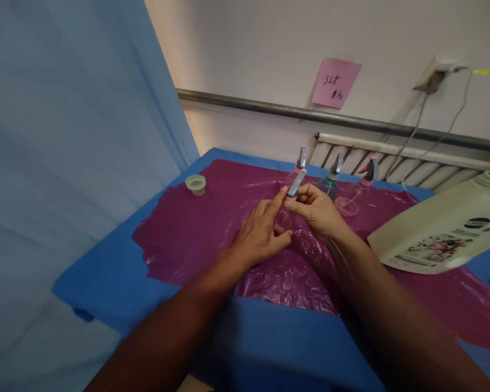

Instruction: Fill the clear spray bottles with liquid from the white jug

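Observation:
A clear spray bottle point(285, 219) with a grey and pink spray head point(296, 185) stands on a purple plastic sheet point(179, 234). My left hand point(261, 231) is wrapped round the bottle's body from the left, fingers along its far side and thumb on the near side. My right hand point(315, 209) pinches the pink collar under the spray head with thumb and fingers. Just behind are another pink-topped spray bottle point(301, 159), a teal one point(329, 185) and a clear one with a dark and pink head point(353, 197).
A small translucent cup point(196, 185) stands at the left of the sheet. A large pale jug point(441, 231) leans at the right. Blue cloth point(102, 272) covers the table; a blue curtain point(73, 120) hangs left. Behind run a metal rail point(249, 105) and cables point(418, 117).

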`<state>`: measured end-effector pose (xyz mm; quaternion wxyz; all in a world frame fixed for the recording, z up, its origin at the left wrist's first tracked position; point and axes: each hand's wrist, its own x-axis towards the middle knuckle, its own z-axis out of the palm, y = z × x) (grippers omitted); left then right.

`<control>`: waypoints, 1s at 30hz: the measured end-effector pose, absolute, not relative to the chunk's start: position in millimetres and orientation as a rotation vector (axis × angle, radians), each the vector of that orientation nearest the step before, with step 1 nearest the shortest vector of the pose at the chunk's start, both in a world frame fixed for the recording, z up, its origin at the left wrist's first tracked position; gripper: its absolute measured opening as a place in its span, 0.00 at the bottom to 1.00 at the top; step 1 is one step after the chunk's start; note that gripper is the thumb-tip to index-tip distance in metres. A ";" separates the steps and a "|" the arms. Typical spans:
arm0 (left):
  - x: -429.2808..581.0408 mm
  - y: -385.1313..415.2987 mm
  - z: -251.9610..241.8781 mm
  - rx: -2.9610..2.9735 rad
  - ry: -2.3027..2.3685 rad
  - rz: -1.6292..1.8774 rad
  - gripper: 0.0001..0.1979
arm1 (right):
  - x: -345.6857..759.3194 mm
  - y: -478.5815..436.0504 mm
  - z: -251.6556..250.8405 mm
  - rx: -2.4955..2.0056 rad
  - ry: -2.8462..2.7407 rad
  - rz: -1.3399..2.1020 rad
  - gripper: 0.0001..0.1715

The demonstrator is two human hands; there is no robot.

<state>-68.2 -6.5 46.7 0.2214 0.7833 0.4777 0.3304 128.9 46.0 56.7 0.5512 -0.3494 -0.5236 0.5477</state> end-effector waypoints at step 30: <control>-70.1 -7.2 46.9 2.124 1.353 0.942 0.53 | 127.4 45.0 59.4 -0.775 -1.282 1.172 0.38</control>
